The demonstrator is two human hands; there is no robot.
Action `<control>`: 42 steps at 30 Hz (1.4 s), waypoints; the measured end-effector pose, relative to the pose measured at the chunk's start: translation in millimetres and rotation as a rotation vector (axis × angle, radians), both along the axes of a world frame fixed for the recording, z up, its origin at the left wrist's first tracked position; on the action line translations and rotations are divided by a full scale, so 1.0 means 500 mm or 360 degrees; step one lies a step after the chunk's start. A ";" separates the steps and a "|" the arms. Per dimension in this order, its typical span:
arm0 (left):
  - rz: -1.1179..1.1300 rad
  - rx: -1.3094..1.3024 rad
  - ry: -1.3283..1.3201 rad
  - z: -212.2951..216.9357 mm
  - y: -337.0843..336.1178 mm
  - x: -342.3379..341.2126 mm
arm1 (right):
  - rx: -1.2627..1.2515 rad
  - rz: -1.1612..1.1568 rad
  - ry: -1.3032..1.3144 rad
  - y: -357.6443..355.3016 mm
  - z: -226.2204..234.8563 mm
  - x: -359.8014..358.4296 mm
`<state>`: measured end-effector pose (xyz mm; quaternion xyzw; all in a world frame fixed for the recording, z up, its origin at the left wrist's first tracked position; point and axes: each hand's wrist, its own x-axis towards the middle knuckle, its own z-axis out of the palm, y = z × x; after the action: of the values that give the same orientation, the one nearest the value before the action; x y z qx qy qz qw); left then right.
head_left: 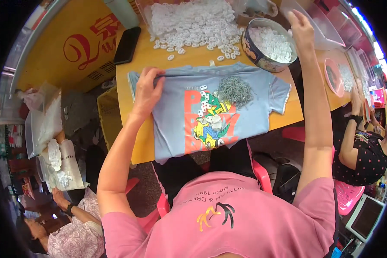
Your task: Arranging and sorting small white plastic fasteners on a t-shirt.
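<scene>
A blue-grey printed T-shirt (172, 116) lies spread over the table in front of me. My left hand (148, 88) rests on its upper left part, fingers bent and a little apart. On the shirt sit a heap of small metal screws (236, 90) and a few white two-holed plastic pieces (205, 104). At the far right, my right hand (302, 32) is raised beside a round tin (258, 57) of white plastic pieces (271, 44). Its fingers are curled together; what they hold, if anything, I cannot make out.
A large heap of white two-holed pieces (193, 23) covers the back of the yellow table (144, 144). A black phone (127, 45) lies at the back left. Clear plastic bins (320, 26) and a pink bowl (332, 72) stand right. Other people work on both sides.
</scene>
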<state>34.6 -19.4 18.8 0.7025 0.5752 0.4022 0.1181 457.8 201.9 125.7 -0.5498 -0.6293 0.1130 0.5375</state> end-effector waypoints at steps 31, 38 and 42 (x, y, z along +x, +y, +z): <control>-0.0853 -0.0304 -0.0477 0.000 0.161 0.141 | -0.0444 0.0514 -0.1172 -0.209 -0.152 -0.236; -0.0818 -0.0378 -0.0533 0.004 0.160 0.139 | -0.0346 0.0612 -0.1135 -0.211 -0.164 -0.276; -0.0685 -0.0134 -0.0519 -0.002 0.161 0.150 | -0.0243 0.0837 -0.0958 -0.204 -0.171 -0.287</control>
<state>109.8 61.0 18.0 0.7290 0.4021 0.4514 0.3211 314.2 100.1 40.2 -0.4169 -0.8676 0.1268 0.2397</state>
